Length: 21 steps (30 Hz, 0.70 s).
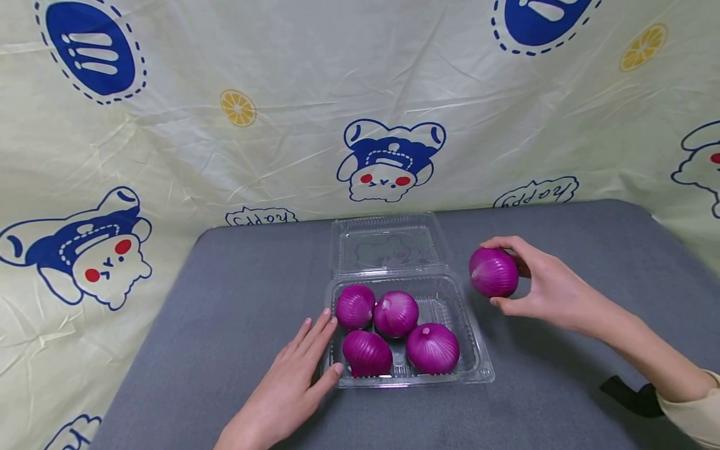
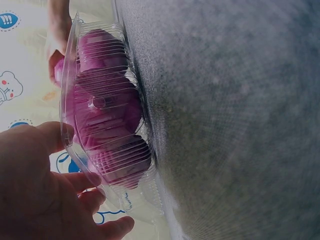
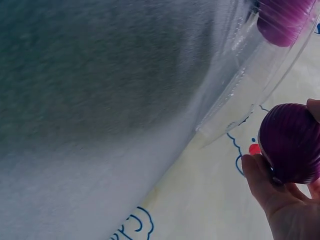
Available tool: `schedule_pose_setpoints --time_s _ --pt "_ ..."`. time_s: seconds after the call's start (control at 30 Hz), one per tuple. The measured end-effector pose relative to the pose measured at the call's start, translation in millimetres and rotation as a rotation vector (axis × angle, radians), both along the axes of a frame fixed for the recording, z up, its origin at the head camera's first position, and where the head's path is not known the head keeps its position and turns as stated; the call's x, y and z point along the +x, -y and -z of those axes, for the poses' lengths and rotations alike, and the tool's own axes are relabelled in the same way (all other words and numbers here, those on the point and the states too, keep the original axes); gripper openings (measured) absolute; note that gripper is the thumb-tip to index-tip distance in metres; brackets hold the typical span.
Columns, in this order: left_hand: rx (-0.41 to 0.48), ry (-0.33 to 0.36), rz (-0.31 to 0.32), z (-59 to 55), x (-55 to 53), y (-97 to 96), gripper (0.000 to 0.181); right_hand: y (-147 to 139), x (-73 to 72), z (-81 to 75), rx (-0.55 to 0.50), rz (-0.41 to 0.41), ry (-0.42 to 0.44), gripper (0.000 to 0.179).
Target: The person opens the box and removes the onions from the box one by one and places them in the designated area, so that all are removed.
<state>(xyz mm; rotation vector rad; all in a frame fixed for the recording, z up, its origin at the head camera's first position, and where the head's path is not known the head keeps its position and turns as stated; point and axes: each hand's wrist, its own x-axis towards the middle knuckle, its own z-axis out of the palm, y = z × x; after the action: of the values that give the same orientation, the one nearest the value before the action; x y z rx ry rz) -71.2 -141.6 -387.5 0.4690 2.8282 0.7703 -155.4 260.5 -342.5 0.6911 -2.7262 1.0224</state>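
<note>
A purple onion (image 1: pixel 494 272) is gripped between the thumb and fingers of my right hand (image 1: pixel 540 281), held in the air to the right of a clear plastic container (image 1: pixel 478 350). In the right wrist view the same onion (image 3: pixel 290 142) sits between thumb and fingers. Several more purple onions (image 1: pixel 433 348) lie inside the container, with room at its back right. My left hand (image 1: pixel 287 375) rests with fairly straight fingers against the container's left rim. The left wrist view shows the fingertips at the rim and onions (image 2: pixel 107 110) through the ribbed wall.
The container's clear lid (image 1: pixel 388 244) is folded back flat behind it on the grey table (image 1: pixel 253 281). Behind the table hangs a pale curtain (image 1: pixel 298 156) with cartoon prints. A black strap (image 1: pixel 632 397) hangs by the right wrist.
</note>
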Motion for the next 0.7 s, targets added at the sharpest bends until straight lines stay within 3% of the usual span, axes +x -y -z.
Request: schedule_pose_setpoints --time_s 0.43,0.7 --pt "0.008 -0.007 0.001 -0.4 0.9 -0.4 0.067 -25.9 -8.4 14.1 0.111 -0.032 -0.124 0.078" --pt "0.01 0.003 0.002 -0.5 -0.1 -0.1 0.068 -34.3 -12.6 19.2 0.189 -0.035 -0.077 0.076"
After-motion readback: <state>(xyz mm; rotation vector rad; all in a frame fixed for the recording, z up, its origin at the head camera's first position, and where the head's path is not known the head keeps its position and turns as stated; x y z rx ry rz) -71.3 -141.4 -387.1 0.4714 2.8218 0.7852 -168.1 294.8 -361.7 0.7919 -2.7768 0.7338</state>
